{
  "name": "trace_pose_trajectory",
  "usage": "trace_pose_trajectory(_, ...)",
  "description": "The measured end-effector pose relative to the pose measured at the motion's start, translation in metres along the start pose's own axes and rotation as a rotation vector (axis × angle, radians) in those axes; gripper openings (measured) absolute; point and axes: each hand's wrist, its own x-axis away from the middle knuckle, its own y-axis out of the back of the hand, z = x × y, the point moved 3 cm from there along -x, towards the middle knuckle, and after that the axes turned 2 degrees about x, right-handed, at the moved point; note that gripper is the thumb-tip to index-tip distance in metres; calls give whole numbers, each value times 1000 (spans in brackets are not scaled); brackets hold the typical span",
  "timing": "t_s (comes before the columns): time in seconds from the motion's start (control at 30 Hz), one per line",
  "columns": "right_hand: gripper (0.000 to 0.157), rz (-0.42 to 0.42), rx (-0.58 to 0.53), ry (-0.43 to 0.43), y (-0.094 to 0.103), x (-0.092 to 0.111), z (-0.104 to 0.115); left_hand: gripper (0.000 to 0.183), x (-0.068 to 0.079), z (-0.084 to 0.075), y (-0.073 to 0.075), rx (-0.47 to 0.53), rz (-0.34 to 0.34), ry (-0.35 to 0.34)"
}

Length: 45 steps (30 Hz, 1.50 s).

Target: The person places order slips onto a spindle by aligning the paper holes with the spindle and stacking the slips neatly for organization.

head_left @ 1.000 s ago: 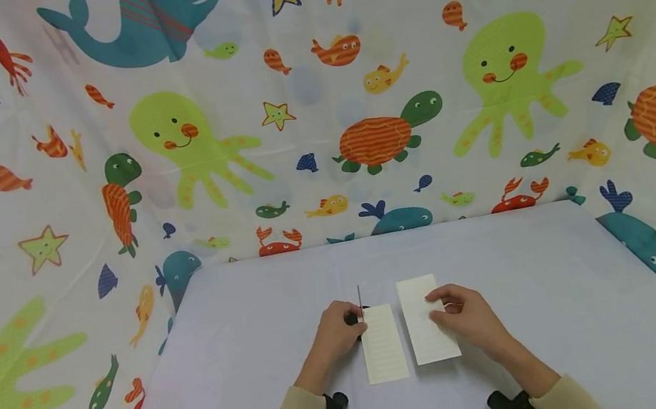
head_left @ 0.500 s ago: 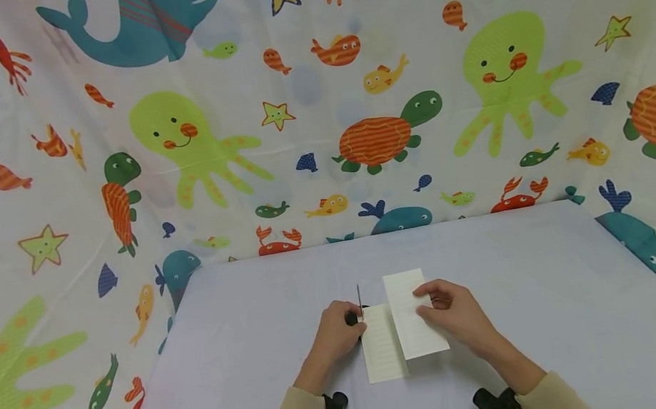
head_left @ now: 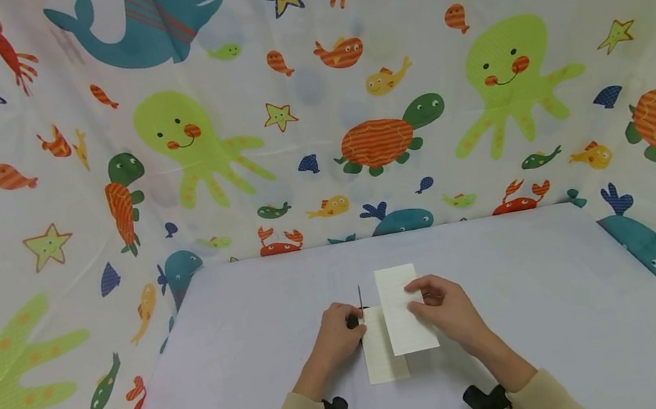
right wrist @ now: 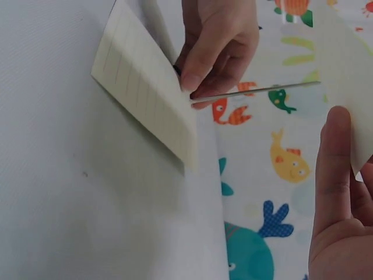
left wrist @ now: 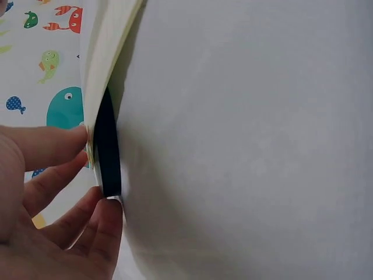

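Right hand [head_left: 446, 311] pinching paper strip [head_left: 402, 308] shifted left, overlapping lined strip [head_left: 381, 355], left-hand [head_left: 336, 333] fingers pinching it.

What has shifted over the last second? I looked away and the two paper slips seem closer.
The right hand, holding the upper slip, carried it leftward until it overlaps the lower slip. The left hand stayed at that slip's top corner on the black base with its thin spike.
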Motion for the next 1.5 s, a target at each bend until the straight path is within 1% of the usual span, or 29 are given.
trace_pose_trajectory(0.17,26,9,-10,13,-3,-2,2,14,3,-2,4,-19,-18,19)
trace_pose_trajectory(0.33,25,12,-7,23,-6,-5,6,16,3,-7,13,6,-18,55)
trace_pose_trajectory(0.47,26,20,-31,28,-10,-7,10,16,3,-13,22,23,-42,76)
trace_pose_trajectory(0.63,26,26,-53,34,-14,-8,15,16,3,-24,33,50,-110,55)
trace_pose_trajectory(0.73,26,23,-57,40,-17,-8,17,16,2,-31,38,63,-155,19)
trace_pose_trajectory(0.87,26,23,-66,40,-20,-9,20,17,1,-41,46,104,-217,-17)
trace_pose_trajectory(0.97,25,28,-78,42,-23,-9,21,21,0,-48,50,157,-245,-10)
trace_pose_trajectory(1.07,25,34,-81,43,-26,-10,21,27,-3,-52,52,207,-250,5)
trace_pose_trajectory(1.2,25,40,-72,33,-30,-12,19,33,-8,-57,54,263,-245,6)
trace_pose_trajectory(1.3,25,41,-70,26,-32,-12,18,33,-12,-58,53,298,-231,24)
trace_pose_trajectory(1.43,25,42,-65,8,-33,-13,16,28,-16,-54,50,324,-213,60)
trace_pose_trajectory(1.5,25,44,-60,-1,-33,-13,14,26,-18,-52,49,326,-208,66)
